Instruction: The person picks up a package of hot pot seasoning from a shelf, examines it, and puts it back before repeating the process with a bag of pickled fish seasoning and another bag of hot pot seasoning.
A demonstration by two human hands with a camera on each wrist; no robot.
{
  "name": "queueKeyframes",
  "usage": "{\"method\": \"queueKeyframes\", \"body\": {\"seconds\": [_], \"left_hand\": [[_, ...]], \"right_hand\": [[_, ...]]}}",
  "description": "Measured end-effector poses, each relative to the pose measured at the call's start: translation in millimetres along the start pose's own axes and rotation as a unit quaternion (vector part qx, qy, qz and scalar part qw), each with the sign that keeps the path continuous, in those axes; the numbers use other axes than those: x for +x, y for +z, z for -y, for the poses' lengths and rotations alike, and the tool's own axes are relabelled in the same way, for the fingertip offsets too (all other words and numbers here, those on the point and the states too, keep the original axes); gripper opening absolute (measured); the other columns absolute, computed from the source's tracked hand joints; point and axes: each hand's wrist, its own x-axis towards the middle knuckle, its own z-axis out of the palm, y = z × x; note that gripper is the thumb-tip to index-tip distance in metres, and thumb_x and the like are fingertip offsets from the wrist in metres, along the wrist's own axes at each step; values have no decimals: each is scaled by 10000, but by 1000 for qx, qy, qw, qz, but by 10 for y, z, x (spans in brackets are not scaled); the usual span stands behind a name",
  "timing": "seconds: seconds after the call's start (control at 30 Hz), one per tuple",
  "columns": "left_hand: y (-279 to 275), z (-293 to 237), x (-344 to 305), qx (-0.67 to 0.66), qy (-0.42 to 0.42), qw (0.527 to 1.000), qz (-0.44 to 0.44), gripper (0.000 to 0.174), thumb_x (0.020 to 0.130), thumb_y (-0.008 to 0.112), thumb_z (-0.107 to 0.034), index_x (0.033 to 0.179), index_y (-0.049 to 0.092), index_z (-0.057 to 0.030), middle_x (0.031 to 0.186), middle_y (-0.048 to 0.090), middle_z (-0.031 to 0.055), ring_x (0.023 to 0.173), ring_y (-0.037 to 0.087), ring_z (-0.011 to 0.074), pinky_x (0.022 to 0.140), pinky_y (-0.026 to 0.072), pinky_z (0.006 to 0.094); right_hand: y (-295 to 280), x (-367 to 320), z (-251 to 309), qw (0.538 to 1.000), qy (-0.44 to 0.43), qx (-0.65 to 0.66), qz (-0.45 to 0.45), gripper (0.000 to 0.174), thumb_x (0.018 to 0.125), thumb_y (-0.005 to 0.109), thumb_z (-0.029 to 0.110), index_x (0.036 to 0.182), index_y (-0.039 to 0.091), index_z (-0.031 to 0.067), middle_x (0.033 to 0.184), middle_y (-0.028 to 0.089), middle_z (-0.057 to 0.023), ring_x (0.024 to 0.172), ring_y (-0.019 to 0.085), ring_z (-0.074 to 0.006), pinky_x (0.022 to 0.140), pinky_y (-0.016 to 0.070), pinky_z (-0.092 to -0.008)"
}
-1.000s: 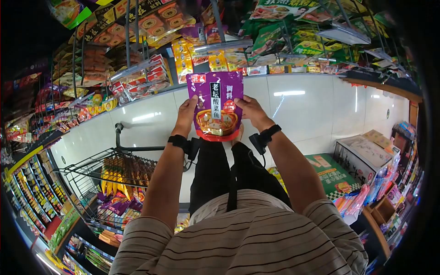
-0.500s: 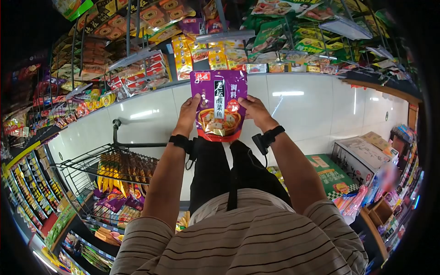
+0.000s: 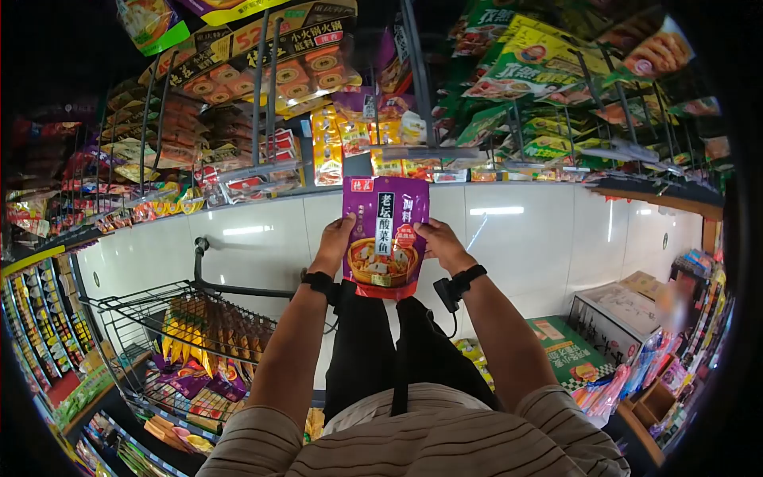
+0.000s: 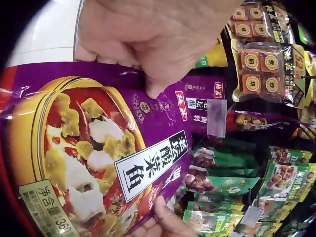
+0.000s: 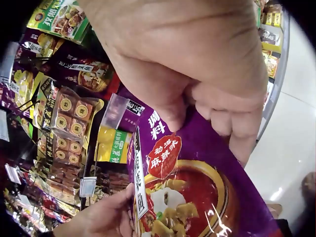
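A purple seasoning pouch (image 3: 385, 238) with a red bottom edge and a picture of a fish stew in a bowl is held upright before the body, front facing up toward the head. My left hand (image 3: 334, 245) pinches its left edge, thumb on the front. On the opposite edge my right hand (image 3: 442, 243) grips it the same way. The left wrist view shows the left thumb (image 4: 154, 86) pressed flat near the brand mark. In the right wrist view the right thumb (image 5: 173, 116) lies on the front beside a red label, with the other fingers curled behind the edge.
Ahead, hanging racks carry hotpot base packs (image 3: 318, 67), green packets (image 3: 524, 67) and yellow sachets (image 3: 327, 147). A black wire basket (image 3: 187, 318) with yellow and purple packs stands at the left. Cartons (image 3: 620, 310) and a green box (image 3: 560, 342) sit at the right on pale floor tiles (image 3: 517, 238).
The head view has tilted up, so the racks show more and the pouch and both hands appear lower in it. Both hands keep their grip on the pouch.
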Motion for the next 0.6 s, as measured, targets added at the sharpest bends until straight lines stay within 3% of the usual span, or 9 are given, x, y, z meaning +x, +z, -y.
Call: {"method": "queueKeyframes", "body": {"seconds": [0.33, 0.43, 0.57, 0.6], "left_hand": [[-43, 10, 794, 36, 52, 998, 14, 385, 1010, 632, -389, 1053, 692, -10, 959, 711, 16, 825, 630, 90, 787, 515, 262], [-57, 66, 999, 55, 76, 996, -12, 345, 1008, 640, -376, 1048, 697, -37, 940, 707, 4, 818, 625, 77, 767, 517, 249], [-117, 250, 1337, 52, 115, 992, -9, 327, 1008, 642, -367, 1074, 701, -52, 967, 711, 1, 850, 629, 70, 769, 524, 242], [-54, 125, 1266, 40, 122, 992, -18, 331, 1007, 643, -363, 1082, 701, -46, 976, 713, 4, 856, 631, 73, 771, 525, 242]], "right_hand": [[10, 650, 97, 999, -7, 42, 5, 315, 991, 639, 332, 1235, 652, 132, 1040, 713, -5, 865, 700, -144, 706, 595, -359], [24, 765, 155, 996, -56, 66, 17, 391, 992, 654, 353, 1262, 614, 73, 1102, 720, -80, 908, 734, -222, 779, 609, -371], [14, 933, 103, 994, -91, 53, -36, 458, 992, 666, 382, 1304, 576, 59, 1239, 656, -91, 1066, 682, -198, 921, 556, -358], [-55, 1060, 4, 992, -107, 59, -8, 504, 986, 673, 410, 1331, 560, 61, 1279, 627, -81, 1139, 637, -177, 967, 519, -343]]}}
